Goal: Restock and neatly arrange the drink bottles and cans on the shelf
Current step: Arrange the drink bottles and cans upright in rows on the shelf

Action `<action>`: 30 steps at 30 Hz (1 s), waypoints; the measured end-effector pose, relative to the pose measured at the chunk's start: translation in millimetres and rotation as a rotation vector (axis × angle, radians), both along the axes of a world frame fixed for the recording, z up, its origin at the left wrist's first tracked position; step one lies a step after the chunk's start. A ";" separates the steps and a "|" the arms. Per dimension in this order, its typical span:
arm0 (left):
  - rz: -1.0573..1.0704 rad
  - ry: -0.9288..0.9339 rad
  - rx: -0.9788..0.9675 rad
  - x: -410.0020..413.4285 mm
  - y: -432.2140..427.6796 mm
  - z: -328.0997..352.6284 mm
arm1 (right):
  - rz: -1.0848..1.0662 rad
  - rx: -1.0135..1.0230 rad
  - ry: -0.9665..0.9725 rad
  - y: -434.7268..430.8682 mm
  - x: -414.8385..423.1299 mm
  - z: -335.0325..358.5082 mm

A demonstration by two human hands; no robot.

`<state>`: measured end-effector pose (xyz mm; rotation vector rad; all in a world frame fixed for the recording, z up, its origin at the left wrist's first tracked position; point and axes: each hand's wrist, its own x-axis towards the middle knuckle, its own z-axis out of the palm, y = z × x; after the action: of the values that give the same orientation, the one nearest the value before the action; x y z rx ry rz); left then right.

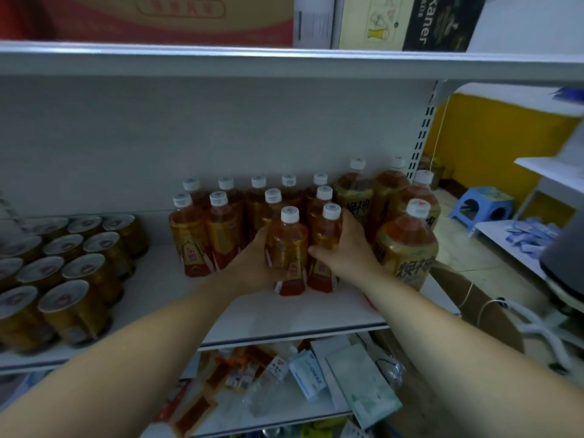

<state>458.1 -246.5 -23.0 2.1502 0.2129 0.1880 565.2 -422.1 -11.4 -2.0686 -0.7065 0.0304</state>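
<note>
Nearest you, beneath your forearms, a lower white shelf (pixel 319 420) holds a jumble of packets and small boxes. Above it is the white metal shelf board (pixel 284 314) where the drinks stand.

On that board, your left hand (pixel 252 260) grips the front small amber tea bottle with a white cap (pixel 289 245). Its fingers curl round the bottle's left side and the thumb lies across the lower front. Your right hand (pixel 346 248) grips the matching white-capped amber bottle (pixel 327 230) just to its right, fingers wrapped round the far side.

Both bottles stand upright and side by side, at the front of a block of like small bottles (pixel 221 229) that reaches back to the rear panel. Gold drink cans (pixel 76 270) stand in rows on the left, apart from the block. Large amber bottles with green-gold labels (pixel 407 248) stand just beside it on the right.

Farthest off, the top shelf (pixel 221 58) carries a red cardboard box (pixel 158 17).
</note>
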 end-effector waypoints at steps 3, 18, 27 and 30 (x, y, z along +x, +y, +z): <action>0.168 -0.148 0.240 -24.8 11.9 11.9 | -0.055 -0.050 -0.037 3.4 -7.7 0.1; 0.615 -0.163 -0.353 -38.3 105.2 -1.8 | -0.221 0.077 0.077 26.2 -12.9 -21.7; 0.632 -0.009 -0.136 9.4 71.1 -19.0 | -0.178 0.096 0.062 23.7 -8.7 -26.2; 0.713 0.063 -0.105 22.1 63.5 -20.4 | -0.165 0.136 0.091 23.6 -6.5 -27.4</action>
<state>480.3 -183.0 -43.5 1.8958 1.0002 0.5020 558.7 -398.5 -38.8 -1.9754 -0.4681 -0.0162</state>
